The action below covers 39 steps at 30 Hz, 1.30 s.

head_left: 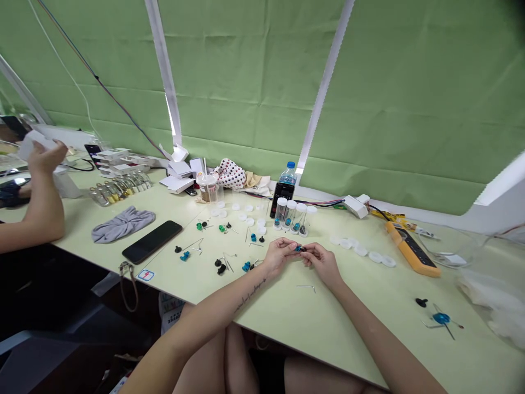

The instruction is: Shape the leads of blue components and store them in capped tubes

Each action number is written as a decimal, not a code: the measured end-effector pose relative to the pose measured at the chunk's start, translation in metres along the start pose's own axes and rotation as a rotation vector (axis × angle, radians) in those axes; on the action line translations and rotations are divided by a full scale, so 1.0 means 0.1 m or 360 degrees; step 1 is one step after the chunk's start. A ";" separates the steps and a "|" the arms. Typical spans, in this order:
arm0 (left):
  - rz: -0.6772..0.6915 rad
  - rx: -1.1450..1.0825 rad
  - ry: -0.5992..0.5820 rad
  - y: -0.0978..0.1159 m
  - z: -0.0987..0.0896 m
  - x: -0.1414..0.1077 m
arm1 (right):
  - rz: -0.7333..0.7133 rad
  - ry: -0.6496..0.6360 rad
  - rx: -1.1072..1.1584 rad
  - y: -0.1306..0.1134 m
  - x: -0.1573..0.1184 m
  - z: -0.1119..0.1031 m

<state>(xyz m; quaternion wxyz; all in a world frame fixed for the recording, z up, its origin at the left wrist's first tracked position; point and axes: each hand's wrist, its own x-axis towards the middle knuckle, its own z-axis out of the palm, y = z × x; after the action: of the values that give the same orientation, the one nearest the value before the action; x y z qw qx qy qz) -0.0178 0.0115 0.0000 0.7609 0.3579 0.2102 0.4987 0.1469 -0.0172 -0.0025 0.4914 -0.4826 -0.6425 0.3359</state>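
We're pinching small blue-black part [301, 249] betw. L grip [278, 257] and R grip [324, 265], fingertips pressed together on it; part sitting midway betw. them, held just above worktop [340, 328]. Bent wire [305, 288] lying near R grip, not touching.

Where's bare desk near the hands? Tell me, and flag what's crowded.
Free desk lies below the left hand and right hand, around the bent pin, and between the white caps and blue part. Crowded: left of the hands and by the vials.
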 end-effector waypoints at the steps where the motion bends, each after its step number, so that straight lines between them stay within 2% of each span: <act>1: 0.0002 -0.0002 -0.0005 0.00 0.00 0.00 | 0.0002 0.0016 -0.0013 -0.01 0.00 0.00; 7: 0.0034 0.0031 -0.0013 -0.01 -0.01 0.01 | -0.0059 0.0019 -0.0047 -0.05 0.00 0.00; 14: 0.0024 0.0047 0.0046 -0.02 -0.01 0.02 | -0.0022 0.0059 0.0025 -0.01 0.01 0.01; 24: 0.0054 0.0065 -0.0018 -0.05 -0.03 0.02 | -0.0049 0.0053 -0.0013 -0.06 -0.02 0.02; 39: 0.0046 0.0048 0.0014 -0.04 -0.02 0.03 | -0.0078 0.0066 0.0008 -0.04 -0.01 0.03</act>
<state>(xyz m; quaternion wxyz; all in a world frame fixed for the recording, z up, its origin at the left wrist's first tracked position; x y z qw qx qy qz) -0.0154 0.0135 -0.0046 0.7472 0.3703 0.2158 0.5080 0.1435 -0.0188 -0.0002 0.5141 -0.4723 -0.6429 0.3153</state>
